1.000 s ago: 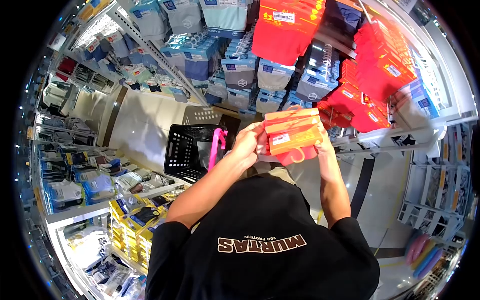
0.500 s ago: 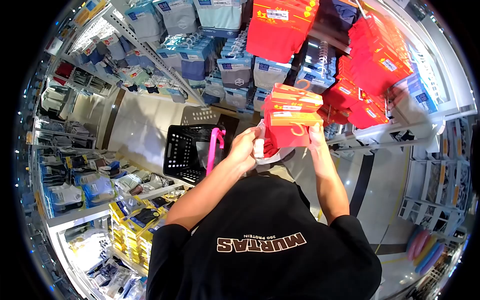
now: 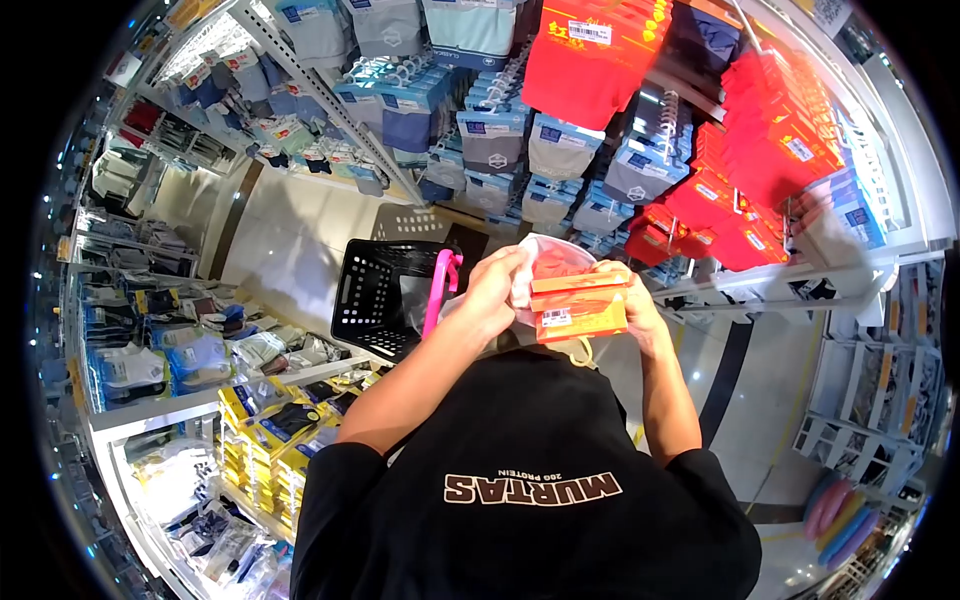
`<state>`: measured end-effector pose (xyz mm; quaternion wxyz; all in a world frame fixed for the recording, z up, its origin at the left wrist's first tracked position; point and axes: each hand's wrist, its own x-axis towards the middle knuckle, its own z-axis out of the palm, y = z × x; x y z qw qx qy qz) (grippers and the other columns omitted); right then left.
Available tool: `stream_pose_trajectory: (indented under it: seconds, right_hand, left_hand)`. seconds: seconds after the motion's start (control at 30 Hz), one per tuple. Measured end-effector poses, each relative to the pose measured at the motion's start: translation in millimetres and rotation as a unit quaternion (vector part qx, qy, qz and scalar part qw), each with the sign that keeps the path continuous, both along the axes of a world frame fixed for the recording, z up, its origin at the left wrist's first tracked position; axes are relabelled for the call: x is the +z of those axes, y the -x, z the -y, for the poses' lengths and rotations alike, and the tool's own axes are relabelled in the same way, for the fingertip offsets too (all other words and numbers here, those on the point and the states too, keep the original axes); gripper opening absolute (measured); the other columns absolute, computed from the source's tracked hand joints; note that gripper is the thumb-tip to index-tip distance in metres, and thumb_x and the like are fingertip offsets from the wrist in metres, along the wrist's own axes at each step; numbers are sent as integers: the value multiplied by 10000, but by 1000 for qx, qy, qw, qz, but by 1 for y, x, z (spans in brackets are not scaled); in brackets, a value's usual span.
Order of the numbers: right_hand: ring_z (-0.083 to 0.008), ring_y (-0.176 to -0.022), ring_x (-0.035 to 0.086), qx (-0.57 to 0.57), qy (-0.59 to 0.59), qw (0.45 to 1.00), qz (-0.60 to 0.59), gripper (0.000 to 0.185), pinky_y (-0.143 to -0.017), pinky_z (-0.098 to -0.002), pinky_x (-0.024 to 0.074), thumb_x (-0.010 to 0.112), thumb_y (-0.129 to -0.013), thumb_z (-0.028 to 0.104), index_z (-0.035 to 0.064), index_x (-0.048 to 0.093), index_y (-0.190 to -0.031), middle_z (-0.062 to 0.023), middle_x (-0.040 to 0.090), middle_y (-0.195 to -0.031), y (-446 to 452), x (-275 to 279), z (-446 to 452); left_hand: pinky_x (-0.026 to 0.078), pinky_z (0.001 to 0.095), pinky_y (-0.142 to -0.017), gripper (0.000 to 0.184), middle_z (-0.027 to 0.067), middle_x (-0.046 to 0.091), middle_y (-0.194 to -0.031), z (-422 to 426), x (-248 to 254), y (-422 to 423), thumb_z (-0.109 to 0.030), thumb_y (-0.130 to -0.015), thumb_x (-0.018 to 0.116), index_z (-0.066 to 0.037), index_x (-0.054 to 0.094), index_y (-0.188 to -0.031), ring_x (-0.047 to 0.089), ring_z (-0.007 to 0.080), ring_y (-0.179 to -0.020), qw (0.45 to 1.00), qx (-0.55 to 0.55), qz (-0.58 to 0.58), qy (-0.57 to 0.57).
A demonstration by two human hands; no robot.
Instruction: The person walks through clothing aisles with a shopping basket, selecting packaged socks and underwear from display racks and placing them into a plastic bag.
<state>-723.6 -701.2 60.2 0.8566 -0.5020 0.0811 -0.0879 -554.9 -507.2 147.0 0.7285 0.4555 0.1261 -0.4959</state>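
My left hand (image 3: 493,290) is closed on the rim of a whitish bag (image 3: 533,252), which it holds before my chest. My right hand (image 3: 640,308) grips a small stack of red garment packs (image 3: 562,262) with orange header cards (image 3: 590,312); a barcode label shows on the front card. The packs are tipped over at the bag's mouth, and their red part points away from me into it. How deep they sit in the bag is hidden by the cards. Below the cards a pale hook sticks out near my shirt.
A black shopping basket (image 3: 388,305) with a pink handle (image 3: 437,290) stands left of my left hand. Ahead, a rack holds hanging red packs (image 3: 595,70) and blue-carded garments (image 3: 490,140). Shelves of yellow packs (image 3: 275,425) lie at left. Colourful rings (image 3: 840,520) are at lower right.
The stack of red packs has come down and toward me, tipping so the cards face my chest. The bag's mouth now shows wider around the red part. My left hand stays on its rim.
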Motion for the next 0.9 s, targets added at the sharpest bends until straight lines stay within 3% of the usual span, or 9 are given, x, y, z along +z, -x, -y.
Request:
stream_pose_trajectory:
  seconds: [0.13, 0.3, 0.43, 0.53, 0.7, 0.8, 0.83, 0.87, 0.9]
  right_hand:
    - [-142, -1009, 609, -86, -60, 994, -28, 295, -888, -314, 508, 677, -894, 83, 20, 587, -1167, -34, 630, -1108, -6, 6, -9]
    - [-72, -964, 576, -140, 189, 969, -78, 267, -841, -241, 489, 639, -906, 49, 17, 578, -1164, -1, 634, -1067, -16, -9, -20]
    - [-74, -880, 622, -261, 184, 940, -119, 232, -783, -236, 517, 603, -926, 26, 7, 595, -1157, -24, 664, -1014, -29, -15, -43]
    - [-126, -905, 646, -312, 71, 941, -113, 241, -798, -271, 527, 612, -894, 0, -18, 602, -1134, -76, 684, -1024, -31, -18, -43]
    - [-140, -869, 657, -351, 23, 919, -178, 176, -766, -278, 545, 582, -922, 0, -2, 593, -1098, -89, 676, -1009, -25, -40, -42]
    - [-147, -917, 645, -368, 0, 906, -211, 207, -789, -288, 540, 572, -924, -7, -2, 562, -1131, -100, 659, -1057, -22, -50, -42]
    - [-152, -944, 638, -365, 10, 909, -199, 222, -809, -292, 535, 567, -924, -12, -3, 548, -1146, -106, 649, -1085, -19, -52, -47]
    - [-158, -971, 630, -365, 20, 912, -188, 237, -830, -295, 530, 562, -925, -16, -5, 534, -1160, -113, 640, -1113, -17, -54, -52]
    - [-183, -1061, 597, -354, 107, 906, -205, 313, -912, -314, 500, 548, -909, -56, -3, 496, -1212, -131, 605, -1176, -17, -53, -56]
  left_hand:
    - [271, 239, -389, 87, -22, 480, -624, 1, -5, 6, -131, -983, 524, -66, 549, -931, 385, 64, -455, 999, -31, 39, 19]
    - [379, 211, -495, 163, -15, 571, -674, 0, -21, 10, -120, -981, 544, 16, 628, -950, 456, 40, -536, 959, -17, 281, -26]
    - [361, 220, -470, 173, -22, 532, -631, 0, -39, 20, -130, -993, 531, 14, 618, -956, 446, 37, -525, 934, -39, 348, -75]
    - [379, 225, -432, 133, -2, 517, -623, 3, -55, 22, -133, -997, 529, -15, 587, -982, 471, 70, -487, 949, -37, 305, -71]
    - [509, 330, -478, 135, 32, 561, -660, -1, -80, 23, -127, -988, 497, -25, 538, -1066, 536, 168, -488, 1000, -2, 16, 6]
    - [554, 351, -556, 137, 68, 620, -789, -7, -94, 34, -130, -985, 505, -28, 535, -1072, 614, 196, -602, 997, -66, -21, 39]
    - [571, 365, -644, 142, 85, 638, -892, -1, -96, 40, -133, -984, 520, -32, 533, -1082, 651, 197, -743, 999, -42, -25, 3]
    - [569, 363, -661, 142, 86, 639, -908, 1, -99, 42, -134, -981, 527, -33, 533, -1081, 652, 195, -775, 999, -24, -39, 8]
    - [566, 362, -679, 143, 87, 640, -925, 3, -97, 43, -135, -979, 534, -35, 534, -1081, 654, 194, -807, 999, -9, -52, 14]
